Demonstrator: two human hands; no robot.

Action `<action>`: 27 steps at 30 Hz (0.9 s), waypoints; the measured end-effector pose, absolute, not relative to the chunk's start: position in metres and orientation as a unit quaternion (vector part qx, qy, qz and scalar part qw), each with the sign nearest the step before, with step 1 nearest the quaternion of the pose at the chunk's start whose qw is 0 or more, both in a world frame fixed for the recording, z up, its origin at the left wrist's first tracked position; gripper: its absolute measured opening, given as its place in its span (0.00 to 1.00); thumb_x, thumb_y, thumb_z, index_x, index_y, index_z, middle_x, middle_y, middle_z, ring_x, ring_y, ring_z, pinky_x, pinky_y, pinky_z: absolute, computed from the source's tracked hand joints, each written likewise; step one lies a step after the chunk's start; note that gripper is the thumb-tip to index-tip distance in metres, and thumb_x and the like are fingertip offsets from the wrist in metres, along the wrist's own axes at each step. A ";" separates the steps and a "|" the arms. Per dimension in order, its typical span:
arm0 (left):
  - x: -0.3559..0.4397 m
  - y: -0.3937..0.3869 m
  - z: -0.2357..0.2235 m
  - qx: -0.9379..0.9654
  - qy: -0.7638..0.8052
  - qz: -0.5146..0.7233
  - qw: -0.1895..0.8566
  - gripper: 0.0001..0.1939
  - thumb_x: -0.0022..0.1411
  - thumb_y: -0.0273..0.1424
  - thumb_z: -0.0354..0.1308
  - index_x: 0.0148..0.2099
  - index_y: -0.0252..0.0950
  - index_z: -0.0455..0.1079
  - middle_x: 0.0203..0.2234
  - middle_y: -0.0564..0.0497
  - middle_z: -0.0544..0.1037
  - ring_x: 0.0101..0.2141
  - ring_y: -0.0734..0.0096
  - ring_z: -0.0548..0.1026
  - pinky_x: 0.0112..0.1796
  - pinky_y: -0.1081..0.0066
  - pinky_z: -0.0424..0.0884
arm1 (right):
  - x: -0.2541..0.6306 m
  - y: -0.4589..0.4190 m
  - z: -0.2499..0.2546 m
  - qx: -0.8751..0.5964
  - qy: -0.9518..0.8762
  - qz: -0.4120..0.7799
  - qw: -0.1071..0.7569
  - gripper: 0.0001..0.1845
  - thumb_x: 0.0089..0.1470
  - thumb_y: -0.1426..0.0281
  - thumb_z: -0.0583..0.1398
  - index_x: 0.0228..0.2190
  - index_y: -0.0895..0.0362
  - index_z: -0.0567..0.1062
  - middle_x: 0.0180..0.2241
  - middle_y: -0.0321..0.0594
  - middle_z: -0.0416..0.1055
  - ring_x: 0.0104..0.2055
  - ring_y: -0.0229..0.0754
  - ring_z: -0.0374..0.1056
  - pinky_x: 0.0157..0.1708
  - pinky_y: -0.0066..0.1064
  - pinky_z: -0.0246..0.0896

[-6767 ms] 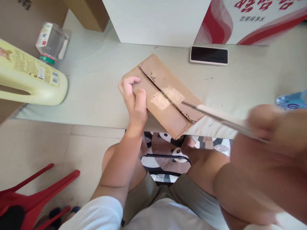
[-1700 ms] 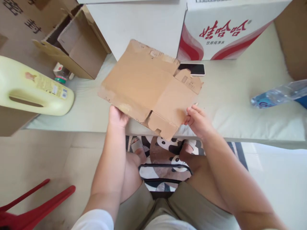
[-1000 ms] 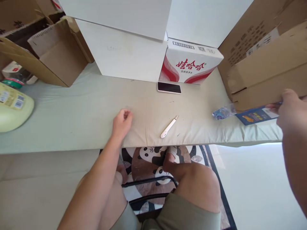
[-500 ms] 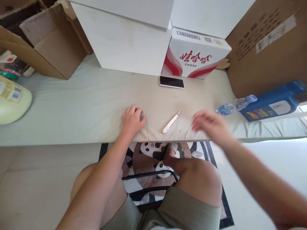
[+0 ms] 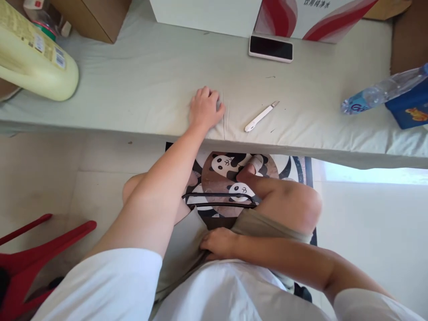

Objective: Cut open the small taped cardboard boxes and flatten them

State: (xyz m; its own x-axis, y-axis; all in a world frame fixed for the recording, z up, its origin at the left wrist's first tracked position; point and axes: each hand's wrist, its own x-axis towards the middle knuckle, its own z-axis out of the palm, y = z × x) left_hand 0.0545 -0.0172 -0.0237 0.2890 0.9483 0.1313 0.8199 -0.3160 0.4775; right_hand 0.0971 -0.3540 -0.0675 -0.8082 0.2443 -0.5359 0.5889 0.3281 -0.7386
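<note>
- One white knife (image 5: 261, 117) lies on the cloth (image 5: 133, 89), near the left hand (image 5: 206, 107), which curls loosely.
- It looks light, stiff, perhaps slippery; its handle (image 5: 254, 123) seems the safe hold.
- The right hand (image 5: 220, 243) rests in the lap; whether either grasps anything, I cannot tell.

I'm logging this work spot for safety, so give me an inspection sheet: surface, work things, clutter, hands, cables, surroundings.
Surface: pale cloth, wrinkled, with small dark specks.
Work things: white knife on the cloth, metal tip showing, apart from both hands.
Clutter: phone beyond the knife; clear bottle and blue container right; yellow jug left.
Hands: left hand on the cloth, right hand at the lap; cannot tell if either holds anything.
Cables: nothing seen.
Surroundings: red-and-white box behind the phone; panda mat below.
</note>
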 end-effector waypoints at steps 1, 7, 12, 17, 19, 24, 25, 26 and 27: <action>0.055 -0.018 -0.023 0.785 0.562 0.198 0.167 0.15 0.68 0.35 0.51 0.52 0.42 0.74 0.51 0.39 0.73 0.58 0.47 0.66 0.58 0.51 0.63 | 0.096 -0.356 -0.068 0.267 0.796 -0.515 0.173 0.17 0.56 0.61 0.67 0.45 0.56 0.79 0.48 0.47 0.80 0.49 0.51 0.77 0.42 0.36 0.71; 0.056 -0.019 -0.020 0.772 0.568 0.205 0.197 0.14 0.67 0.41 0.52 0.50 0.47 0.74 0.51 0.41 0.72 0.59 0.49 0.64 0.59 0.53 0.61 | 0.092 -0.367 -0.076 0.318 0.761 -0.527 0.207 0.18 0.58 0.64 0.65 0.49 0.53 0.76 0.49 0.44 0.80 0.49 0.49 0.78 0.44 0.36 0.71; 0.056 -0.019 -0.018 0.764 0.566 0.216 0.223 0.14 0.63 0.44 0.54 0.48 0.51 0.75 0.47 0.40 0.73 0.60 0.46 0.62 0.59 0.51 0.58 | 0.098 -0.371 -0.071 0.331 0.747 -0.536 0.213 0.19 0.59 0.62 0.62 0.48 0.59 0.77 0.45 0.53 0.80 0.47 0.55 0.79 0.43 0.41 0.72; 0.056 -0.017 -0.021 0.769 0.558 0.229 0.213 0.09 0.62 0.44 0.54 0.42 0.56 0.75 0.43 0.40 0.73 0.57 0.45 0.61 0.57 0.49 0.58 | 0.103 -0.364 -0.070 0.271 0.749 -0.573 0.192 0.11 0.57 0.68 0.59 0.36 0.59 0.81 0.40 0.52 0.80 0.44 0.54 0.78 0.44 0.42 0.71; 0.057 -0.016 -0.022 0.776 0.558 0.220 0.196 0.08 0.64 0.43 0.53 0.41 0.55 0.73 0.44 0.41 0.72 0.56 0.47 0.61 0.56 0.50 0.59 | 0.106 -0.357 -0.073 0.245 0.746 -0.601 0.152 0.08 0.57 0.69 0.60 0.32 0.58 0.79 0.40 0.46 0.80 0.44 0.47 0.76 0.46 0.37 0.70; 0.058 -0.013 -0.026 0.782 0.568 0.203 0.158 0.09 0.69 0.42 0.53 0.45 0.46 0.70 0.49 0.44 0.70 0.53 0.55 0.60 0.56 0.52 0.60 | 0.113 -0.342 -0.082 0.252 0.698 -0.668 0.052 0.14 0.62 0.72 0.55 0.25 0.58 0.72 0.26 0.31 0.70 0.31 0.33 0.68 0.36 0.23 0.64; 0.058 -0.012 -0.026 0.783 0.565 0.203 0.165 0.10 0.69 0.43 0.53 0.45 0.47 0.70 0.49 0.45 0.70 0.53 0.55 0.59 0.56 0.52 0.59 | 0.114 -0.339 -0.084 0.256 0.689 -0.677 0.041 0.14 0.62 0.73 0.54 0.24 0.58 0.72 0.23 0.29 0.67 0.28 0.32 0.65 0.32 0.23 0.62; 0.058 -0.012 -0.027 0.783 0.562 0.204 0.173 0.10 0.68 0.44 0.53 0.46 0.48 0.70 0.49 0.45 0.70 0.54 0.54 0.59 0.57 0.52 0.59 | 0.115 -0.337 -0.087 0.263 0.678 -0.686 0.028 0.15 0.61 0.74 0.54 0.23 0.58 0.71 0.21 0.27 0.64 0.26 0.31 0.63 0.30 0.22 0.60; 0.058 -0.011 -0.027 0.783 0.560 0.205 0.178 0.11 0.68 0.45 0.53 0.46 0.48 0.70 0.49 0.45 0.70 0.54 0.54 0.59 0.57 0.51 0.58 | 0.115 -0.335 -0.089 0.275 0.667 -0.693 0.013 0.16 0.60 0.74 0.55 0.21 0.58 0.70 0.19 0.26 0.62 0.24 0.30 0.60 0.27 0.22 0.59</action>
State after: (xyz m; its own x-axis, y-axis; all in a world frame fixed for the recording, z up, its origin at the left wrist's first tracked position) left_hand 0.0575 -0.0112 -0.0273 0.2896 0.9495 0.1208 0.8038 -0.3098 0.5079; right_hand 0.1153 -0.3350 -0.0892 -0.8481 0.3497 -0.3981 0.3844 -0.1111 -0.9165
